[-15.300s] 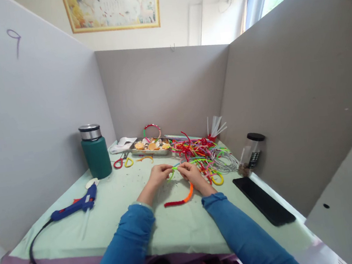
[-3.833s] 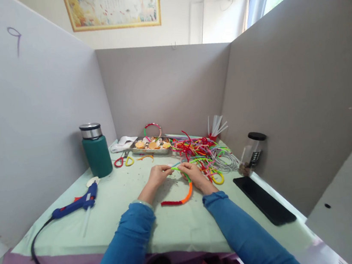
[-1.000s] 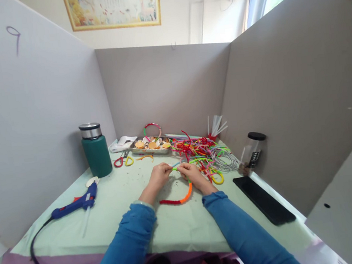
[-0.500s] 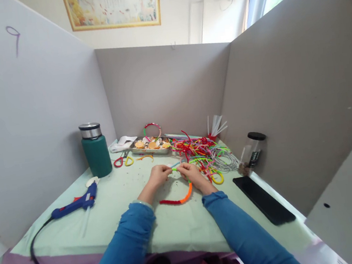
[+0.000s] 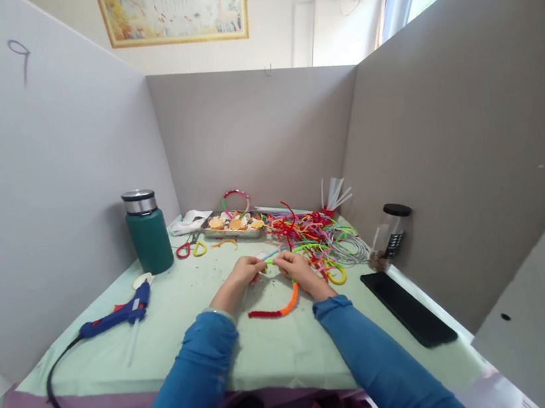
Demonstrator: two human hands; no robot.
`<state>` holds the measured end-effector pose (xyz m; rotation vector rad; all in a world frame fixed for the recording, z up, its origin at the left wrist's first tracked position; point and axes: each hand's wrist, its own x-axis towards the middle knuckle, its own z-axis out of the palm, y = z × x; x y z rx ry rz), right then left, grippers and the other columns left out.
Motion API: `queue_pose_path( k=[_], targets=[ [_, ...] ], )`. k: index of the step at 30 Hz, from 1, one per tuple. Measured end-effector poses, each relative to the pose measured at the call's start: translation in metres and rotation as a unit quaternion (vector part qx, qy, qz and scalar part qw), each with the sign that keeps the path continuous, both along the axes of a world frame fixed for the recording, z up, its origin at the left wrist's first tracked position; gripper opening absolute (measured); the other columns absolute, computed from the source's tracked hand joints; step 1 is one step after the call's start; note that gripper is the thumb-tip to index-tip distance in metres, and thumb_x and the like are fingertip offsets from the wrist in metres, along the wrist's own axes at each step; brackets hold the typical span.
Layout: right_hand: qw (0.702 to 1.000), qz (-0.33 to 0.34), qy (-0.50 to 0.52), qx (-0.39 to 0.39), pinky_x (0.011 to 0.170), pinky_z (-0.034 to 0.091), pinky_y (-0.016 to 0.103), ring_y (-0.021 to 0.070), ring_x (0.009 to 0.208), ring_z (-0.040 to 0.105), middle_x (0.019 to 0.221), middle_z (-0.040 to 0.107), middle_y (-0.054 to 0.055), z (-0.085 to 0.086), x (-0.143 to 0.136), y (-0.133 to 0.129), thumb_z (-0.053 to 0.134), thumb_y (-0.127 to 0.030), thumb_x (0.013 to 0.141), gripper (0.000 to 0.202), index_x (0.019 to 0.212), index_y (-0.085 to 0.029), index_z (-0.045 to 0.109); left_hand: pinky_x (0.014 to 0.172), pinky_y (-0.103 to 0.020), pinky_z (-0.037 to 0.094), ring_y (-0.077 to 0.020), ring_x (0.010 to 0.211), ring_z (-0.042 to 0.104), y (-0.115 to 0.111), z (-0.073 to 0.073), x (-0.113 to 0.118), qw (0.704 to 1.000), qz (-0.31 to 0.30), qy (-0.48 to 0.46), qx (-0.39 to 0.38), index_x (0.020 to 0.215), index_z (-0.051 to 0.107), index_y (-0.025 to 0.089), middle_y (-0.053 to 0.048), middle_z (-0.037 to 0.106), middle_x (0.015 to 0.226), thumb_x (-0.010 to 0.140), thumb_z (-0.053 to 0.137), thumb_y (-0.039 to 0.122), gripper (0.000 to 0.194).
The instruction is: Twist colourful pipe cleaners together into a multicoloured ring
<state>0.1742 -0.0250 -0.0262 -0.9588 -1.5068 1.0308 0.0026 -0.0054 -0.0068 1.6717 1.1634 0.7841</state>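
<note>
Between my two hands is the green stretch of a curved, fuzzy hoop piece [image 5: 289,301] wrapped in pipe cleaner, with orange and dark red sections curving down toward me. My left hand [image 5: 245,273] pinches the green end with closed fingers. On the other side, my right hand [image 5: 295,269] grips the same green part, fingers closed and close to the left ones. The red end rests low over the table cloth. A tangle of coloured pipe cleaners [image 5: 306,229] lies just beyond my right hand.
At the left are a blue glue gun [image 5: 117,318] with its cord and a green bottle [image 5: 150,243]. Scissors [image 5: 192,249], a metal tray [image 5: 236,234] and a finished-looking hoop [image 5: 235,192] stand behind. On the right are a black phone [image 5: 410,310] and a clear jar [image 5: 396,231].
My left hand has shifted very slightly at the green end. My right hand and the curved piece stay almost where they were.
</note>
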Motion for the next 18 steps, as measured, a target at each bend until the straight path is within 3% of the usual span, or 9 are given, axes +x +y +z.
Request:
queue_pose_path(
  k=[9, 14, 18],
  targets=[
    [1.000, -0.002, 0.001, -0.002, 0.043, 0.021, 0.022, 0.0065, 0.043, 0.031, 0.048, 0.040, -0.005, -0.0030, 0.0008, 0.0030, 0.057, -0.043, 0.071, 0.029, 0.060, -0.016, 0.051, 0.037, -0.020, 0.024, -0.0068, 0.033, 0.035, -0.0005, -0.0005, -0.0015, 0.998, -0.053, -0.024, -0.028, 0.073, 0.053, 0.013, 0.004, 0.043, 0.041, 0.072, 0.050, 0.034, 0.022],
    [1.000, -0.004, 0.005, -0.001, 0.043, 0.021, 0.022, 0.0063, 0.043, 0.030, 0.047, 0.039, -0.006, -0.0031, 0.0003, 0.0031, 0.056, -0.042, 0.071, 0.029, 0.060, -0.017, 0.049, 0.041, -0.019, 0.027, -0.0067, 0.037, 0.037, 0.0001, -0.0025, -0.0022, 0.997, -0.032, 0.042, 0.053, 0.083, 0.058, 0.012, 0.005, 0.046, 0.046, 0.066, 0.053, 0.023, 0.021],
    [1.000, 0.004, 0.005, -0.001, 0.043, 0.020, 0.022, 0.0061, 0.042, 0.030, 0.047, 0.039, -0.006, -0.0001, -0.0007, 0.0003, 0.055, -0.040, 0.072, 0.028, 0.059, -0.016, 0.048, 0.048, -0.020, 0.030, -0.0083, 0.045, 0.042, 0.0000, -0.0019, -0.0010, 0.979, 0.023, 0.114, 0.166, 0.074, 0.063, 0.013, 0.003, 0.051, 0.049, 0.066, 0.052, 0.022, 0.017]
  ],
)
